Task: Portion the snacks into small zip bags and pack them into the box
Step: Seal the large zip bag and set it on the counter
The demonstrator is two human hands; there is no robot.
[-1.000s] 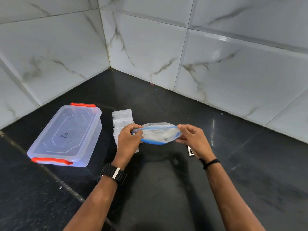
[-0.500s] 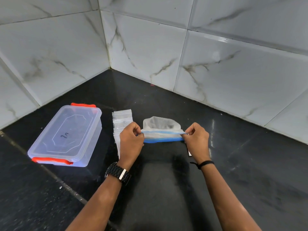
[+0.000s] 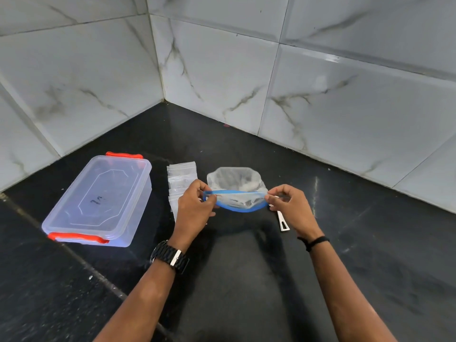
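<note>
Both hands pinched the blue zip rim of a clear bag (image 3: 235,186) held above the black counter (image 3: 246,280), the left hand (image 3: 195,208) at its 9 o'clock end, the right hand (image 3: 291,206) at 3 o'clock. The pale contents were too blurred to name. A stack of small bags (image 3: 181,176) lay partly hidden behind the left hand; the lidded box (image 3: 98,201) sat further toward 9 o'clock. A white tool (image 3: 282,222) showed only partly under the right hand.
</note>
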